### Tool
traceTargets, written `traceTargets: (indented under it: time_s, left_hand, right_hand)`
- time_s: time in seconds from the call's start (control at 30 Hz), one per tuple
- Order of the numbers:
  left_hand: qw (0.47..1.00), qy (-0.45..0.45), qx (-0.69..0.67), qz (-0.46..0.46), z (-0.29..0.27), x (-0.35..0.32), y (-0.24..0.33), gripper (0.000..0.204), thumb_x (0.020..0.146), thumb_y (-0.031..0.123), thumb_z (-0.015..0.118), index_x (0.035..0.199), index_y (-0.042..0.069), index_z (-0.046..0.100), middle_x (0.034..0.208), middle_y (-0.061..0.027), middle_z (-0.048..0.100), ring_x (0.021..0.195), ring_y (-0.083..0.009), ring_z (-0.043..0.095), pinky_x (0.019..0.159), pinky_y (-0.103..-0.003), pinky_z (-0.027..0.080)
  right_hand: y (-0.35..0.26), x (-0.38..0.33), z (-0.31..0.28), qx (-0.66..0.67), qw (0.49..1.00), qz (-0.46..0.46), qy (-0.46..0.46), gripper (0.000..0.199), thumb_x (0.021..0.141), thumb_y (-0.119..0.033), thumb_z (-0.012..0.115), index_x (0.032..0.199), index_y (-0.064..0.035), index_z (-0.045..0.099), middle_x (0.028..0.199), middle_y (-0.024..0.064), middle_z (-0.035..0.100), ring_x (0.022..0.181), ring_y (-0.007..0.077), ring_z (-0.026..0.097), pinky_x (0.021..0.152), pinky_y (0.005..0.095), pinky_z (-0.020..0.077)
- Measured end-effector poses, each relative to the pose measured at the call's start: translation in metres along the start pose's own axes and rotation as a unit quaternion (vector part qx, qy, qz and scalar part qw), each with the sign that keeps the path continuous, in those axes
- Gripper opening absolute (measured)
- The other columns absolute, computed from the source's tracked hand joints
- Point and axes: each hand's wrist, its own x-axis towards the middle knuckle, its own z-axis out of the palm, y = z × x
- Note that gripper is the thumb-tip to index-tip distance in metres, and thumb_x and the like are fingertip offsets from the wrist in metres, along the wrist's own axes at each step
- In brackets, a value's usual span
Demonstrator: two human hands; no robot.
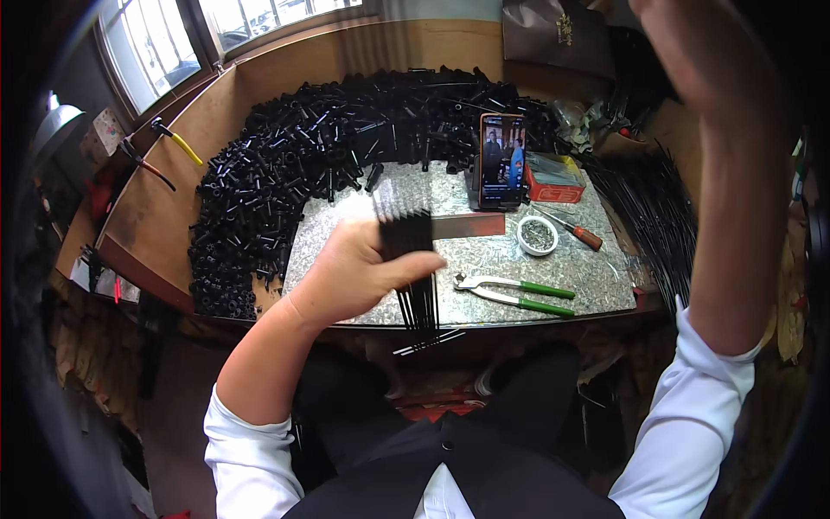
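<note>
My left hand is closed around a bundle of thin black rods and holds them roughly upright over the near part of the speckled work surface. Its thumb lies across the bundle, and pale tips show at some lower ends. My right hand is raised high at the top right, blurred and partly cut off by the upper edge, so its fingers cannot be made out. Just beyond the left hand lies a flat grey metal bar. Green-handled pincers rest to the right of the bundle.
A large heap of small black tubular parts covers the back and left. A propped phone, a red box, a white bowl of small metal pieces and a screwdriver stand right of centre. More long black rods lie farther right.
</note>
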Motion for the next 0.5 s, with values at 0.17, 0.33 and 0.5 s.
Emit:
traceTargets:
  time_s: [0.17, 0.33, 0.5]
  left_hand:
    - [0.935, 0.28, -0.212, -0.058, -0.018, -0.031, -0.065, 0.013, 0.087, 0.012, 0.066, 0.089, 0.0, 0.065, 0.078, -0.0075, 0.068, 0.067, -0.0139, 0.066, 0.063, -0.026, 0.054]
    - [0.832, 0.394, -0.384, -0.077, 0.031, -0.046, -0.104, 0.013, 0.091, 0.014, 0.062, 0.091, 0.002, 0.06, 0.084, -0.0103, 0.066, 0.075, -0.0182, 0.066, 0.061, -0.03, 0.057]
    - [0.776, 0.42, -0.457, -0.115, 0.066, -0.063, -0.112, 0.018, 0.093, 0.02, 0.06, 0.099, 0.003, 0.056, 0.091, -0.0097, 0.064, 0.079, -0.0174, 0.065, 0.061, -0.032, 0.059]
  right_hand:
    - [0.014, -0.148, 0.081, 0.285, 0.932, 0.199, -0.104, 0.038, 0.087, -0.009, 0.063, 0.122, -0.0012, 0.051, 0.099, 0.005, 0.057, 0.084, 0.0088, 0.056, 0.073, 0.0205, 0.0449]
    - [-0.032, -0.283, 0.142, 0.586, 0.578, 0.518, -0.232, 0.048, 0.094, -0.009, 0.055, 0.137, -0.0037, 0.034, 0.11, 0.0076, 0.049, 0.08, 0.0111, 0.059, 0.065, 0.0245, 0.0522]
    - [-0.011, -0.328, 0.191, 0.651, 0.555, 0.516, -0.038, 0.048, 0.102, -0.033, 0.039, 0.134, 0.0015, 0.033, 0.106, 0.0124, 0.052, 0.075, 0.0164, 0.059, 0.063, 0.0287, 0.0534]
